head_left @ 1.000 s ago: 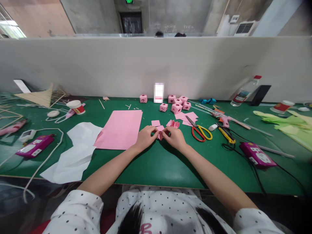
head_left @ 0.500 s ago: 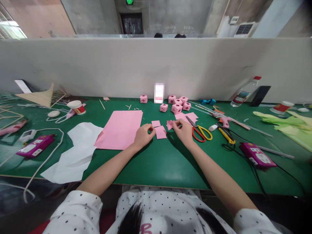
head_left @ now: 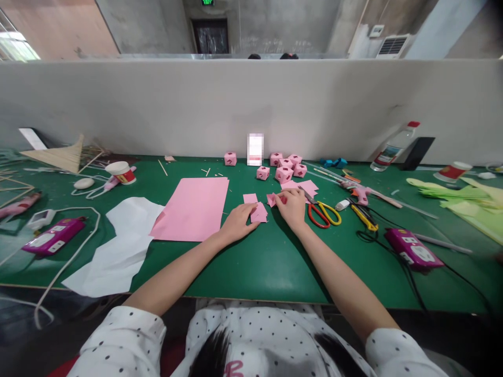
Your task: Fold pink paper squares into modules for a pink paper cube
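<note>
Seemingly sorted pink squares point(head_left: 260, 212) with half-open left grip point(head_left: 238, 222), pinched folded piece point(head_left: 271, 199) in right grip point(head_left: 292, 207), and next needed gentle separating.

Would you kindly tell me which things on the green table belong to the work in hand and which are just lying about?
Likely in use: pink papers by the left hand, pink piece at the right hand, pink sheet, pink cubes, scissors.

Probably lying about: bottle, green paper.
</note>
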Motion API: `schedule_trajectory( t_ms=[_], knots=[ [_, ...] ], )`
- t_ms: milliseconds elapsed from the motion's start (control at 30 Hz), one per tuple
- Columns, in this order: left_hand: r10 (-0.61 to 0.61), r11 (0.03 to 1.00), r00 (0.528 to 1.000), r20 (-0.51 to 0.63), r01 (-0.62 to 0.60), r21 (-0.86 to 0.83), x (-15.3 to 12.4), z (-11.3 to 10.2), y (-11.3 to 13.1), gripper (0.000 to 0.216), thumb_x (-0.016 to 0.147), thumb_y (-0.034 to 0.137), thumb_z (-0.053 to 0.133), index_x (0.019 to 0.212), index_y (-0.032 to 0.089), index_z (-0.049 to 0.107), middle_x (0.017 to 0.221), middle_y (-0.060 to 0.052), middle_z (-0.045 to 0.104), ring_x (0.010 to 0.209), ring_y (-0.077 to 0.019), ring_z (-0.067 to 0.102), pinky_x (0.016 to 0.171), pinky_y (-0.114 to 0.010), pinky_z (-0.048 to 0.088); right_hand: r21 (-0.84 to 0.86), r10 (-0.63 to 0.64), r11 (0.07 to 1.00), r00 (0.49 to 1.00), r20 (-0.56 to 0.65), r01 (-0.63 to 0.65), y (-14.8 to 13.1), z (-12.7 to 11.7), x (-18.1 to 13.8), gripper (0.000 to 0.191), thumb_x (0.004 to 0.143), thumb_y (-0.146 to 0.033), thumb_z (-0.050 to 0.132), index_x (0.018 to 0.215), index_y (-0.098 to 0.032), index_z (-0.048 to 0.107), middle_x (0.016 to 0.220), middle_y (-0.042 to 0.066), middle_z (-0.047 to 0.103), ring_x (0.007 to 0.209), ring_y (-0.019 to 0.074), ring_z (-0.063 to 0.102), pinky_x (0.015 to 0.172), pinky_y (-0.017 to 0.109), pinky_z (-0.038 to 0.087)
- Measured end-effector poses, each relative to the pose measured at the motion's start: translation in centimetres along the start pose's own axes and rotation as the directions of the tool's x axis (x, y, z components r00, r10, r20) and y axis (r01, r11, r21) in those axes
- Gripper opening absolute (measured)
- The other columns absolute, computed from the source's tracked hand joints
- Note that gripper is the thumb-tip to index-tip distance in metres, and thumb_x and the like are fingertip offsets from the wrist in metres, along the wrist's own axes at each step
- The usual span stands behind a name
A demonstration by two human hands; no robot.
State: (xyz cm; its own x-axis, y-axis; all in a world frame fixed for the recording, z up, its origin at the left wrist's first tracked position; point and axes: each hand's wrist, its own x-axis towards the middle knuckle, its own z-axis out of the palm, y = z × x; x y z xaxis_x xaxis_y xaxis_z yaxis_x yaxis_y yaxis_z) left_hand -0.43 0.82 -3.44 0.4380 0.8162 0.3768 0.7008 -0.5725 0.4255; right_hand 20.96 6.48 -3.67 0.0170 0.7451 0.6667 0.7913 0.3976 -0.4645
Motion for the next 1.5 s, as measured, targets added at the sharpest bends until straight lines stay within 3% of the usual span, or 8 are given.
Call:
schedule_trajectory(
  t_ms=[367,567,733,900,967,1067,1167,1500],
  knots=[
    [-0.025,1.000,0.999,-0.035,0.024,-0.010,0.0,-0.3,0.2,0.049,0.085,0.035,0.064,0.130,0.019,0.053,0.126,-0.012,0.062,0.117,-0.0285,0.056,0.100,-0.045,0.044,-0.060,0.016,0.998,1.000,0.016,-0.015,1.1,-0.2,-0.1,0.009,0.082,-0.026,0.059,0.082,-0.020,0.065,0.093,0.012,0.067,0.098,0.0306,0.050,0.091,0.047,0.040],
    [-0.066,0.998,0.993,-0.102,0.066,-0.009,0.1,-0.5,0.4,0.048,0.085,0.044,0.064,0.125,0.018,0.055,0.120,-0.011,0.064,0.110,-0.0275,0.058,0.095,-0.042,0.045,-0.085,-0.007,0.996,0.999,0.048,0.011,0.8,-0.1,-0.2,0.015,0.083,-0.024,0.059,0.095,-0.017,0.064,0.100,0.012,0.066,0.101,0.0309,0.049,0.091,0.044,0.040],
    [-0.124,0.992,0.976,-0.177,0.121,-0.030,0.1,-0.5,0.2,0.051,0.084,0.048,0.065,0.123,0.017,0.054,0.113,-0.010,0.065,0.104,-0.0262,0.060,0.092,-0.041,0.047,-0.028,-0.045,0.999,0.999,0.008,0.046,-0.1,-0.4,-0.3,0.011,0.085,-0.027,0.058,0.091,-0.020,0.063,0.101,0.011,0.065,0.103,0.0306,0.048,0.095,0.045,0.039],
    [-0.105,0.991,0.965,-0.238,0.082,-0.104,0.1,-0.7,0.2,0.045,0.085,0.042,0.065,0.122,0.019,0.053,0.113,-0.009,0.064,0.106,-0.0238,0.060,0.094,-0.039,0.047,0.082,-0.111,0.991,0.994,0.004,0.110,-1.7,-1.2,-0.4,0.010,0.087,-0.026,0.055,0.086,-0.022,0.064,0.100,0.009,0.066,0.105,0.0287,0.053,0.098,0.046,0.040],
    [-0.095,0.988,0.960,-0.263,0.059,-0.141,0.1,-0.9,0.4,0.044,0.086,0.039,0.065,0.124,0.019,0.052,0.114,-0.009,0.063,0.106,-0.0224,0.060,0.094,-0.038,0.048,0.190,-0.092,0.978,0.995,0.050,0.080,-2.6,-1.4,-0.7,0.013,0.088,-0.029,0.054,0.089,-0.021,0.064,0.097,0.009,0.068,0.100,0.0265,0.057,0.093,0.044,0.044],
    [-0.089,0.983,0.953,-0.288,0.036,-0.181,0.1,-1.2,0.6,0.042,0.088,0.038,0.062,0.125,0.021,0.052,0.116,-0.009,0.062,0.105,-0.0211,0.060,0.094,-0.037,0.049,0.375,0.017,0.922,0.979,0.203,-0.094,-3.8,-1.4,-1.2,0.021,0.089,-0.037,0.053,0.095,-0.020,0.064,0.090,0.007,0.070,0.081,0.0215,0.064,0.075,0.037,0.051],
    [-0.073,0.981,0.949,-0.307,0.013,-0.193,0.0,-1.3,0.7,0.040,0.089,0.037,0.061,0.124,0.021,0.052,0.118,-0.009,0.062,0.107,-0.0208,0.060,0.094,-0.037,0.049,0.459,0.068,0.865,0.955,0.290,-0.201,-4.5,-1.2,-1.7,0.024,0.083,-0.039,0.058,0.099,-0.021,0.063,0.083,0.004,0.071,0.074,0.0199,0.066,0.070,0.034,0.052],
    [-0.168,0.947,0.934,-0.315,0.064,-0.314,0.2,-1.0,0.4,0.037,0.089,0.039,0.060,0.121,0.021,0.057,0.133,-0.012,0.053,0.111,-0.0210,0.060,0.086,-0.034,0.055,0.530,0.078,0.819,0.958,0.275,-0.219,-5.1,-1.7,-1.8,0.023,0.084,-0.034,0.058,0.102,-0.021,0.063,0.087,0.006,0.072,0.080,0.0208,0.068,0.071,0.034,0.052]
  ],
)
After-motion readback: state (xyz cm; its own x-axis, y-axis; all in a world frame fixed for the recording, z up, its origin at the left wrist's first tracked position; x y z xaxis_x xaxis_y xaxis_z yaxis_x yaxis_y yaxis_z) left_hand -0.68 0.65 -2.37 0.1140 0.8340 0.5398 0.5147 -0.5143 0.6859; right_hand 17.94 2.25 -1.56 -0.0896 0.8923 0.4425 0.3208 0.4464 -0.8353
